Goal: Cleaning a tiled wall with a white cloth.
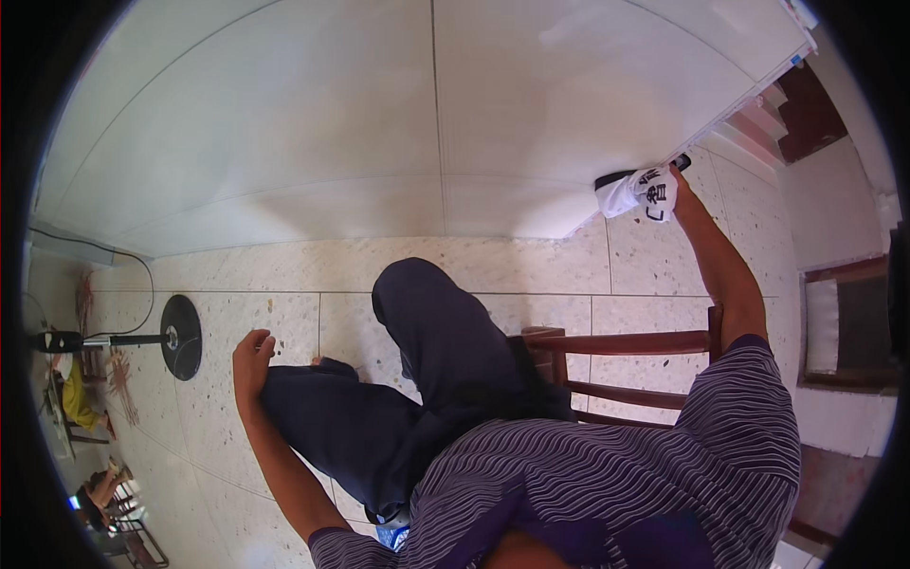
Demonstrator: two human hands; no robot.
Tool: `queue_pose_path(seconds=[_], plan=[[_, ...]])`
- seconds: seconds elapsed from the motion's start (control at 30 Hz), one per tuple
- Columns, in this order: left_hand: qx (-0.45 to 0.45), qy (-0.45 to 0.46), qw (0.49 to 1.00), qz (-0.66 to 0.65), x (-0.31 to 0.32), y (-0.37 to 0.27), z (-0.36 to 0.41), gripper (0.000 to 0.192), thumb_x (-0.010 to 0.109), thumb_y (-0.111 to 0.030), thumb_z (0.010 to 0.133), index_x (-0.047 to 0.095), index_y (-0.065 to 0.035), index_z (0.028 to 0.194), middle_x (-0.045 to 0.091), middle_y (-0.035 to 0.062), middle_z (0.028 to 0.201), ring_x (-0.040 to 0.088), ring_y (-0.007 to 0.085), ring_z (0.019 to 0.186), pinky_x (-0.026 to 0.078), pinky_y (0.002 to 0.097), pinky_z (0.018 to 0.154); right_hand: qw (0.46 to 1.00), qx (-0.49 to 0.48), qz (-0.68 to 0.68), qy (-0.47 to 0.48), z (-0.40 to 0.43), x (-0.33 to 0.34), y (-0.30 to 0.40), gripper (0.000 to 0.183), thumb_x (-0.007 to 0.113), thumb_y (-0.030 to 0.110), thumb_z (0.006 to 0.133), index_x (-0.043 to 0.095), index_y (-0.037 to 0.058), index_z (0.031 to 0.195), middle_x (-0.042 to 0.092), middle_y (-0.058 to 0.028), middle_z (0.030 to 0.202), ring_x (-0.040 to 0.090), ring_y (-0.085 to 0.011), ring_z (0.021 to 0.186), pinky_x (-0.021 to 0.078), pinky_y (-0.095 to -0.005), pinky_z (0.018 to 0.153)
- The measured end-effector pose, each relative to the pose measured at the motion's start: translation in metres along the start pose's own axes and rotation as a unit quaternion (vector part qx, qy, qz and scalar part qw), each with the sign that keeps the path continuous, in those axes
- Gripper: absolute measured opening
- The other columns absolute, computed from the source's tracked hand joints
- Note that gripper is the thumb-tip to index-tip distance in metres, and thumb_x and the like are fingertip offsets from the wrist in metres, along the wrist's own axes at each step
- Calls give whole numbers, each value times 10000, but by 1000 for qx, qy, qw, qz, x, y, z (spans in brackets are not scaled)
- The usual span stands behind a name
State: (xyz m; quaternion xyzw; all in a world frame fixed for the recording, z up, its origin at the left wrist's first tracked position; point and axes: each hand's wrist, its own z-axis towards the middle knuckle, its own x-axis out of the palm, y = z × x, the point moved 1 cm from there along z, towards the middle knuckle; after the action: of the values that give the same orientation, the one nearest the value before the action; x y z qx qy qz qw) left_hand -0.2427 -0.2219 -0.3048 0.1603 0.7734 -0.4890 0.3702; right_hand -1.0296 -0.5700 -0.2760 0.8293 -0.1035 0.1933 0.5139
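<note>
At the left, my left hand (254,359) hangs beside my knee in dark trousers (334,419), its fingers loosely curled and nothing in them. My right arm reaches out to the upper right. There my right hand (676,176) is mostly hidden by a crumpled white plastic bag (650,195) with large black writing. A black edge (613,178) shows at the bag's left end, and a small dark object (682,162) lies just past it. The bag is beside the lower corner of a large white panelled surface (441,121). How my right fingers are set cannot be seen.
Beside me is a reddish-brown wooden chair (640,344) on a speckled tiled floor (462,270). At the left stands a round black stand base (181,338) with a pole and a cable. Farther off, two people sit near furniture. A dark framed opening (849,323) is at the right.
</note>
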Motion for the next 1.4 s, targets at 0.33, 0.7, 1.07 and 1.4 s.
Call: queue_pose_path(seconds=[0.33,0.7,1.07,1.4], plan=[[77,-48,996,25,1,-26,-2,347,663,-122,938,643,16,1255,725,121,960,691,185,837,547,318,760,993,-44,78,76,-48,-35,-5,332,585,293,1008,649,51,1226,732,-148,1128,715,-322,1001,584,-456,925],[146,529,663,-509,206,-316,-93,954,724,-540,907,211,-94,1577,443,150,1492,572,260,1269,547,391,973,993,-11,-120,7,-201,218,0,580,628,434,985,565,8,1374,698,-147,1214,715,-267,1037,574,-376,935],[20,270,723,-635,193,-327,-90,483,801,-171,852,611,-2,1263,678,60,1102,672,155,982,552,293,848,695,-202,-643,250,-224,304,-52,853,787,247,790,375,55,1511,348,-234,1519,469,-422,1345,445,-465,1084],[-66,139,739,-656,123,-148,-24,334,704,-157,934,635,-38,1238,706,69,1059,710,173,934,601,312,832,297,225,-876,305,-231,182,-92,911,759,444,873,320,-1,1536,565,-270,1300,635,-415,1098,528,-503,915]])
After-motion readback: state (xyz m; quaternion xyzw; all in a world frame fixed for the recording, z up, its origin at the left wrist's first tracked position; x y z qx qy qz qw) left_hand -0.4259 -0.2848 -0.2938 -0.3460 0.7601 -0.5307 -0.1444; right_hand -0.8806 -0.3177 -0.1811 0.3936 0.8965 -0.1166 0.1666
